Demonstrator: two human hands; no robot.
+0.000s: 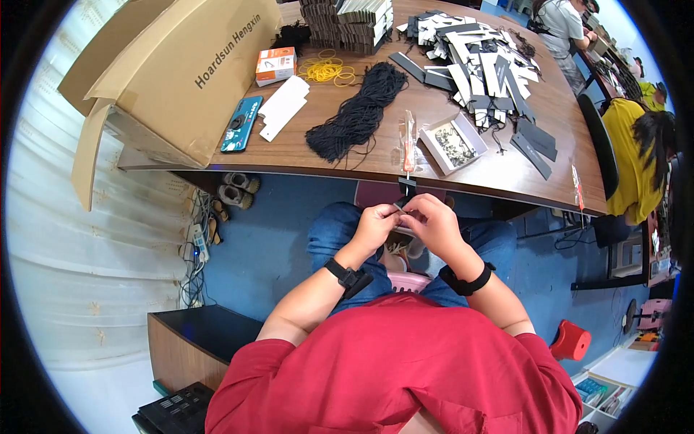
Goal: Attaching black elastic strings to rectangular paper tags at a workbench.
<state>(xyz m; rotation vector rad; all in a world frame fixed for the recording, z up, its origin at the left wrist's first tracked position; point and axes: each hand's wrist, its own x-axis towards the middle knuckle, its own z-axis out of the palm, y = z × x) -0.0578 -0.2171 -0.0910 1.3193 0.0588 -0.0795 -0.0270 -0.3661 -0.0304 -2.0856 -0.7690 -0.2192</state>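
Observation:
My left hand and my right hand meet above my lap, just off the table's near edge. Their fingers are pinched together around a small dark strip, mostly hidden by the fingertips. Right beyond them, a small black piece hangs at the table edge below an orange-handled tool lying under clear film. Beside that tool sits an open white box of small metal-looking parts. A thick bundle of black cords lies to the left.
Black and white tags are heaped on the table. A large cardboard box, a phone, white cards, a small orange-white box, yellow rubber bands and stacked tags surround the cords. A person in yellow sits at right.

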